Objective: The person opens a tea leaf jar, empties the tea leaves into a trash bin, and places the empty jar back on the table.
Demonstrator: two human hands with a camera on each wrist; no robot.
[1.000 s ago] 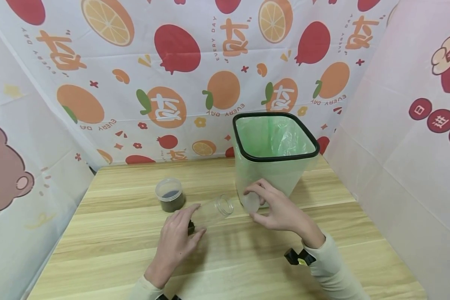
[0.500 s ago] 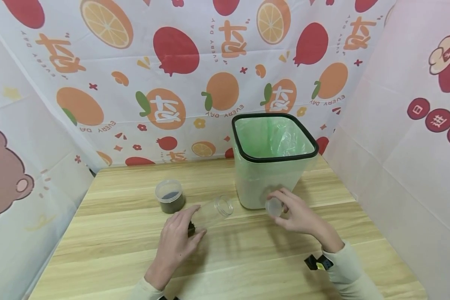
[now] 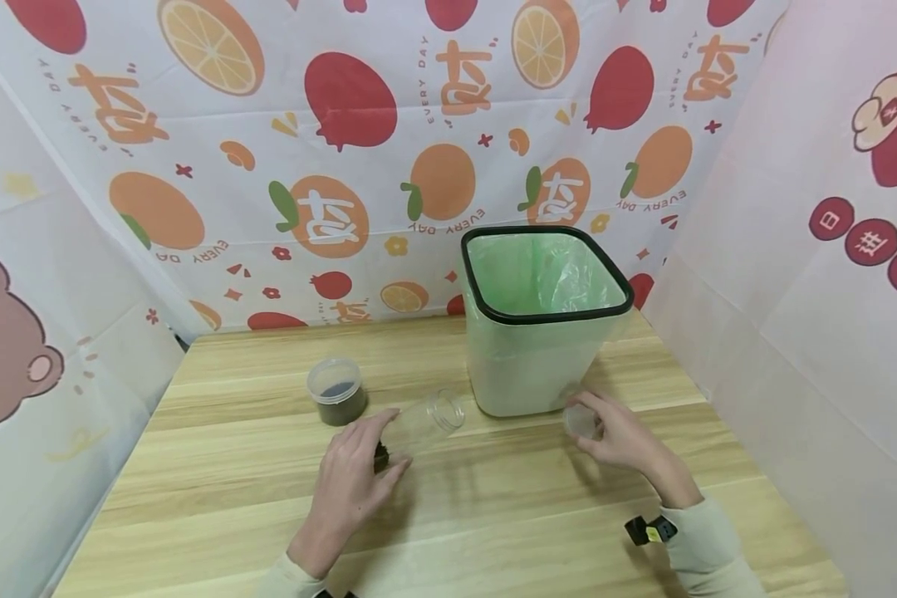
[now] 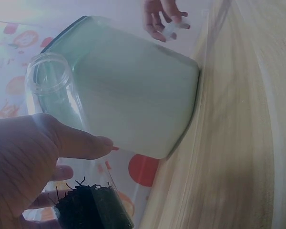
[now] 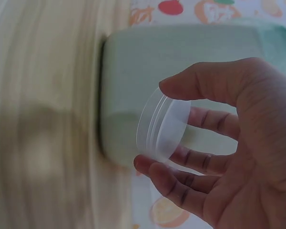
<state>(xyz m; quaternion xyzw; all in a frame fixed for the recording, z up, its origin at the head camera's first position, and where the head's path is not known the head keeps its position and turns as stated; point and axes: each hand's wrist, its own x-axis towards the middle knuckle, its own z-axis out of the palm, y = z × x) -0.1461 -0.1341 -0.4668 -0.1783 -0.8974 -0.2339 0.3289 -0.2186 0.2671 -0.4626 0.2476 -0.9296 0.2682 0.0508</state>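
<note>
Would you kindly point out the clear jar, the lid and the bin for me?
Clear jar (image 3: 417, 426), head view, on its side wall.
Lid (image 5: 155, 125), right wrist view, on its ridged side.
Bin (image 3: 529, 365), head view, on its front wall.

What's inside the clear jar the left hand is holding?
Dark, stringy material lies toward the closed end of the clear jar; whatever the left hand covers can't be seen.
</note>
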